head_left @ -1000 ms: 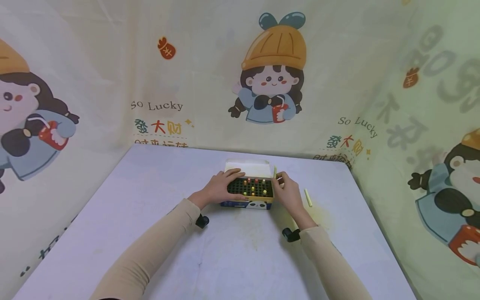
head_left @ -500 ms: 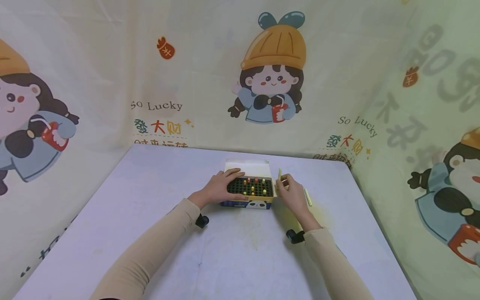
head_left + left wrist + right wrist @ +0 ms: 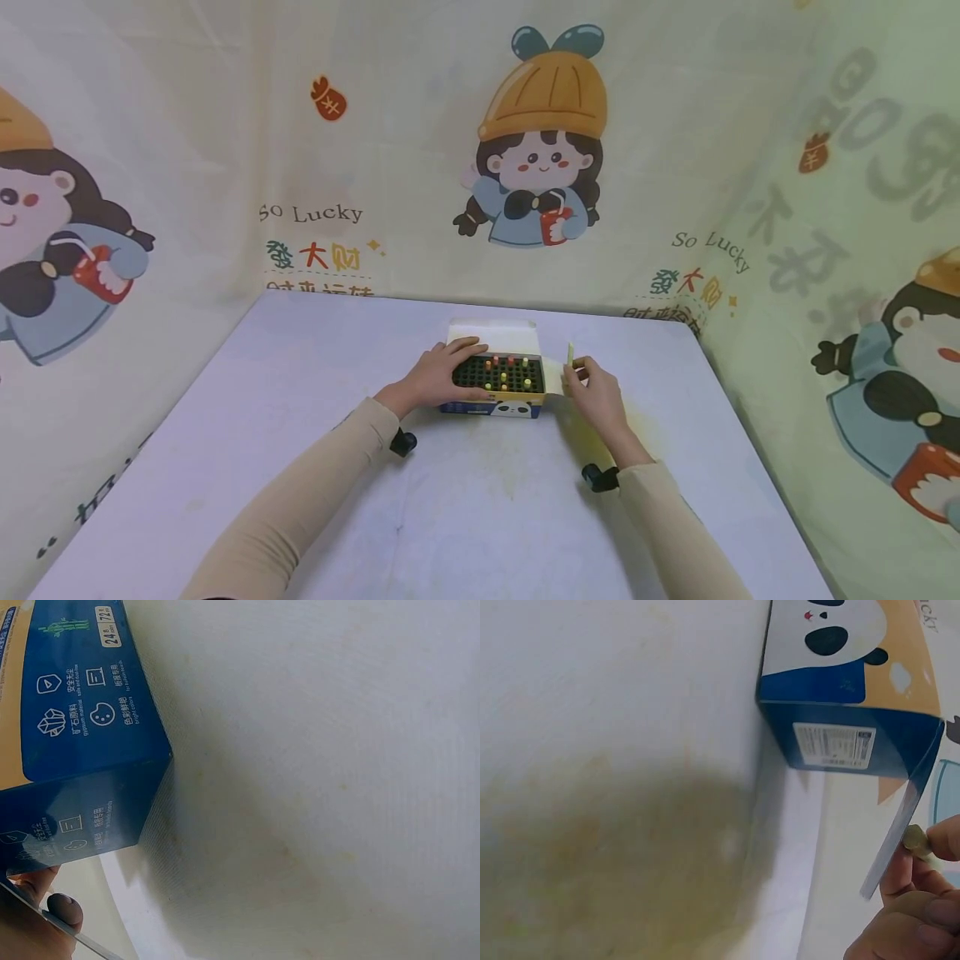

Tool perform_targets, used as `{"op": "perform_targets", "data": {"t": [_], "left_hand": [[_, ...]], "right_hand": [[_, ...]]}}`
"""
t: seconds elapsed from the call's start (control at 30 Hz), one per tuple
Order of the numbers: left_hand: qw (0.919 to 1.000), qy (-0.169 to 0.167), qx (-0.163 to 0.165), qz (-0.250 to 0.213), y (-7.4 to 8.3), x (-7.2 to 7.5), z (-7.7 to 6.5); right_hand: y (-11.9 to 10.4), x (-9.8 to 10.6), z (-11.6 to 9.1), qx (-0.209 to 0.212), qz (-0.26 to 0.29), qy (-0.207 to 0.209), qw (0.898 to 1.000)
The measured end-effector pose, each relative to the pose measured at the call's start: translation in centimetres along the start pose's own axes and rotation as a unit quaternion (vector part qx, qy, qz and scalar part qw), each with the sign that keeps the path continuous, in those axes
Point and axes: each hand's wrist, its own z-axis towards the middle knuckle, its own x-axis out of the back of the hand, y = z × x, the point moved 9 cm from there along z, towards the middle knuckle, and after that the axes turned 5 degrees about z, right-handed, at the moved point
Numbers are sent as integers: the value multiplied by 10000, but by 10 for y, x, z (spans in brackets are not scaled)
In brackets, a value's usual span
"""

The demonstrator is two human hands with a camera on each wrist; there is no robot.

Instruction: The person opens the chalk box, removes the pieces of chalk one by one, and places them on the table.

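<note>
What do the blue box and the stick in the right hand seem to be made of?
Box: thin printed cardboard, slightly glossy, judging by its crisp folded edges and thin flap.
Stick: probably chalk; it looks pale and matte, and the printed "gypsum material" fits, but its grain isn't visible.

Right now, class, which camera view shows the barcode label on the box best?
The right wrist view: the barcode label appears whole and close up on the box. The head view shows the box's top and front but not the label; the left wrist view shows only other sides, without it.
</note>
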Motion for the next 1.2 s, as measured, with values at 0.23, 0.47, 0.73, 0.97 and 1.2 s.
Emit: {"op": "perform_targets", "data": {"t": [0.23, 0.47, 0.73, 0.97, 1.2], "left_hand": [[10000, 25, 2, 6, -1, 1, 0], [10000, 24, 13, -25, -3, -1, 0], [10000, 16, 5, 15, -2, -2, 2], [10000, 13, 5, -54, -1, 0, 0], [9999, 10, 7, -121, -1, 0, -1]], "right_hand": [[15, 5, -4, 0, -96, 37, 9999], [22, 13, -5, 80, 15, 24, 10000], [35, 20, -5, -61, -99, -62, 9999], [59, 26, -8, -435, -840, -213, 9953], [76, 32, -12, -679, -1123, -258, 9910]]}}
